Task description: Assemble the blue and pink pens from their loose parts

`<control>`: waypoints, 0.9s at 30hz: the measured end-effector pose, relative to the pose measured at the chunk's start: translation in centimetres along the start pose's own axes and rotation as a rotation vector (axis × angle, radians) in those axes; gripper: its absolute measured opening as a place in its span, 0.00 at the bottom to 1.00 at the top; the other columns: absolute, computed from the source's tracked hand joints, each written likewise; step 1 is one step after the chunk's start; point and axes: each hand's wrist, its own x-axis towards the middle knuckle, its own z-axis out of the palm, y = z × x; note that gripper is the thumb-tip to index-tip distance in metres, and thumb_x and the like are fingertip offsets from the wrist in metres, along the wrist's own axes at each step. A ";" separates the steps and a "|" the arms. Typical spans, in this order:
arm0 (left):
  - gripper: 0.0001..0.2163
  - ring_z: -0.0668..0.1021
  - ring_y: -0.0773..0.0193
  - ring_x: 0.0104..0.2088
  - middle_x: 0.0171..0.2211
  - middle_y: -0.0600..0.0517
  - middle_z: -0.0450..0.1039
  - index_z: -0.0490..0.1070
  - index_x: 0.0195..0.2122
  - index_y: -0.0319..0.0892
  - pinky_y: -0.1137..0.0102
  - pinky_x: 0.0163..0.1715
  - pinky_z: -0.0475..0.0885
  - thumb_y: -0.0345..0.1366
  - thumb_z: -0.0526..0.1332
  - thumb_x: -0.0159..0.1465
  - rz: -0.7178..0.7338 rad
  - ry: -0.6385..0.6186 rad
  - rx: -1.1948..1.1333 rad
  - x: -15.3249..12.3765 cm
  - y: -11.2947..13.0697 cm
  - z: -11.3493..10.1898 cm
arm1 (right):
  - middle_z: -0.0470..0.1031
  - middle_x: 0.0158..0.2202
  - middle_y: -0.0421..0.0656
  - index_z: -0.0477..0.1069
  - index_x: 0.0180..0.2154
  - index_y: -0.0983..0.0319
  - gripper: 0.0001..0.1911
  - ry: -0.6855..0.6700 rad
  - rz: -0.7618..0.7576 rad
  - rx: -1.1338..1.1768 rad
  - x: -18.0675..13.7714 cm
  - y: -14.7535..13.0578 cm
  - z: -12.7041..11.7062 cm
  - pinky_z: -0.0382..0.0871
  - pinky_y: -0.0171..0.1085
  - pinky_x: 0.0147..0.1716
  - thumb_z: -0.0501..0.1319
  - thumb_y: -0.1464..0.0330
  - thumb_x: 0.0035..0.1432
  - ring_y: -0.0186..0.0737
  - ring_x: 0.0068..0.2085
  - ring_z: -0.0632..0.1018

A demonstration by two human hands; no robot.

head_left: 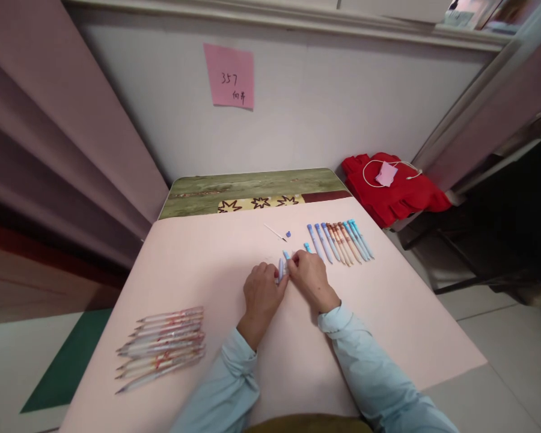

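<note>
My left fingers (273,278) are curled shut around the lower part of a pale blue plastic pen barrel (281,269). My right fingertips (296,261) are pinched together at its upper end, where a small light-blue plastic end piece (287,255) shows just past them. Whether that piece is joined to the barrel or only touches it is too small for me to tell.

The barrel sits right between my two hands, over the middle of the pale pink table cover (216,252). Its long axis runs away from me, leaning a little to the right. Both hands are on it, so neither is nearer. My left hand (262,293) grips from the left with its knuckles up. My right hand (312,278) comes in from the right, back turned up and wrist bent inward. The two hands touch around the barrel, and my forearms in light blue sleeves (365,361) angle in toward each other.

Just beyond my fingers, apart from them, lie a thin white pen refill (275,232) and a small dark blue cap (288,234). A second light-blue bit (307,247) lies just right of my right fingertips. Past it is a row of blue and orange-patterned pens (340,240), side by side. A bundle of clear patterned pens (162,343) lies well apart, near my left elbow.
</note>
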 end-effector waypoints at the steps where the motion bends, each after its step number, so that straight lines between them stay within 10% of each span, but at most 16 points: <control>1: 0.09 0.73 0.55 0.37 0.32 0.48 0.72 0.70 0.31 0.44 0.64 0.34 0.63 0.42 0.61 0.63 -0.014 -0.013 -0.004 0.0 0.0 0.0 | 0.81 0.32 0.47 0.78 0.34 0.61 0.10 0.007 0.004 -0.014 0.1 0.1 0.0 0.60 0.35 0.30 0.58 0.67 0.60 0.42 0.35 0.79; 27: 0.09 0.77 0.61 0.30 0.29 0.53 0.77 0.75 0.29 0.45 0.68 0.29 0.63 0.42 0.70 0.52 -0.328 -0.136 -0.358 0.3 0.4 -0.9 | 0.79 0.28 0.41 0.77 0.33 0.59 0.11 0.189 0.032 0.169 0.5 3.5 -1.9 0.56 0.34 0.30 0.56 0.66 0.61 0.38 0.29 0.74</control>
